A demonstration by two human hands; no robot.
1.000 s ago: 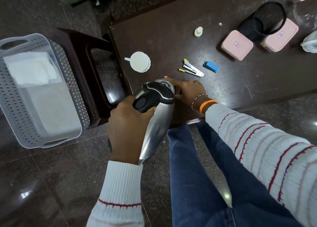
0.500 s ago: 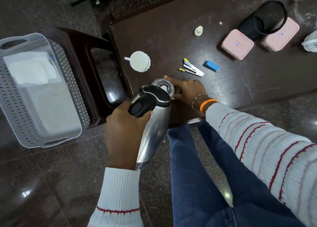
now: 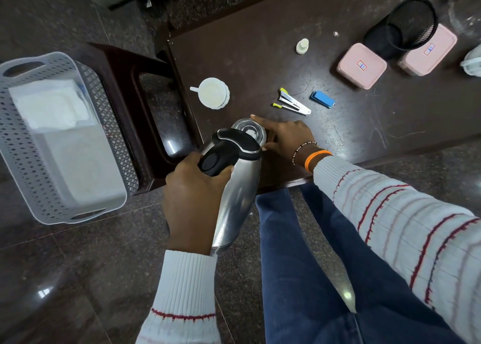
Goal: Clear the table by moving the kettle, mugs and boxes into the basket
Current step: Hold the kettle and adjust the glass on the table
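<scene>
My left hand [image 3: 192,195] grips the black handle of the steel kettle [image 3: 239,200], which hangs tilted over the table's near edge. Just beyond its lid, my right hand [image 3: 286,138] holds the round kettle base [image 3: 248,131] on the dark table [image 3: 260,44], index finger along its far side and thumb on the near side. A white mug [image 3: 213,93] stands near the table's left edge. Two pink boxes [image 3: 361,65] [image 3: 429,52] lie at the far right. The grey perforated basket [image 3: 15,145], with white paper inside, stands to the left.
A dark stool [image 3: 145,125] stands between basket and table. On the table lie a stapler [image 3: 294,104], a blue object [image 3: 322,99], a small white bottle [image 3: 302,46] and a black mesh holder [image 3: 411,23]. A white object [image 3: 472,62] shows at the right edge.
My left hand has drawn the kettle slightly left and toward me, uncovering more of the round base. My right hand has stayed on the base.
</scene>
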